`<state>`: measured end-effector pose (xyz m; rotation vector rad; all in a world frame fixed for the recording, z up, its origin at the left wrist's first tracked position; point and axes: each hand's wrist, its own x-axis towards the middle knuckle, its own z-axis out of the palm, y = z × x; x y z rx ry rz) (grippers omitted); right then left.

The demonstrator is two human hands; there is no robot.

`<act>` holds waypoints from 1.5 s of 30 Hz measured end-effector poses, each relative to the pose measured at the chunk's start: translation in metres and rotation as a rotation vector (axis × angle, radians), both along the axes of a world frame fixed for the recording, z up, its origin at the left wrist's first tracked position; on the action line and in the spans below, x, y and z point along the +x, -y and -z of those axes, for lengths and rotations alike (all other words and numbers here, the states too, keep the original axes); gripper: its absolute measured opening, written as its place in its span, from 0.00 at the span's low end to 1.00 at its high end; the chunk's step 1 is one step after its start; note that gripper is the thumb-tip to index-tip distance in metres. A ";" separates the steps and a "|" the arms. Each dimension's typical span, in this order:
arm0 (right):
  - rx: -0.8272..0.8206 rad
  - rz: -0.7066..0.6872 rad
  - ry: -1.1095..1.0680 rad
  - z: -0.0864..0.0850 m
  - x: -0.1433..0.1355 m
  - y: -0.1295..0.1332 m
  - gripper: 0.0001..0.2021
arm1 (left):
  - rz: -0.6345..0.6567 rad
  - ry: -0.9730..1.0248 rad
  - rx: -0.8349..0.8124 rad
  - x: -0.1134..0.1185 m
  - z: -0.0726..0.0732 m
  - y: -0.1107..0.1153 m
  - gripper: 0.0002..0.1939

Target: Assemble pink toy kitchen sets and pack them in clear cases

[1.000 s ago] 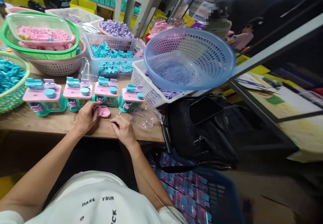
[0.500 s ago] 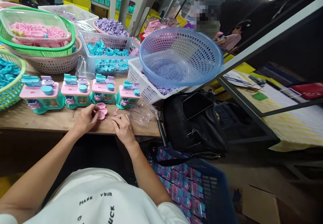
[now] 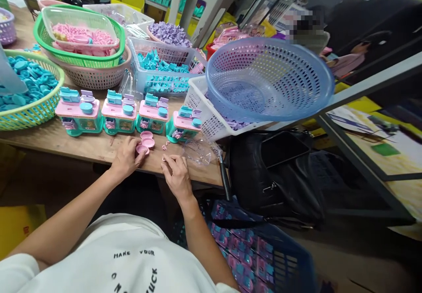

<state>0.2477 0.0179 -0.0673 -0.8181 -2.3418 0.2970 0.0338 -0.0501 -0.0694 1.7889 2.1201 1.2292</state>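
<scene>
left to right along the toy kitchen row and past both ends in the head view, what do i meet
Light green basket, first toy kitchen, second toy kitchen, third toy kitchen, fourth toy kitchen, black tool handle, black bag

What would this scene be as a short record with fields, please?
left hand: pinches the nearest of three pink dishes
right hand: seems to pinch a tiny pale piece
behind hands: four toy kitchens, in a row
right side: blue round basket on white basket; black bag
</scene>
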 end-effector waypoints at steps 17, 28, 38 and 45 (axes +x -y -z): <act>-0.122 -0.180 -0.141 -0.007 0.031 0.013 0.08 | -0.102 0.120 -0.222 0.022 -0.018 -0.003 0.08; -0.594 0.119 -0.523 -0.001 -0.037 0.026 0.11 | -0.076 0.194 -0.212 0.044 -0.019 -0.008 0.07; -0.596 0.151 -0.522 0.000 -0.037 0.028 0.12 | -0.083 0.123 -0.243 0.047 -0.013 -0.008 0.06; -0.598 0.113 -0.499 0.001 -0.035 0.026 0.11 | -0.100 0.014 -0.224 0.049 -0.009 -0.007 0.05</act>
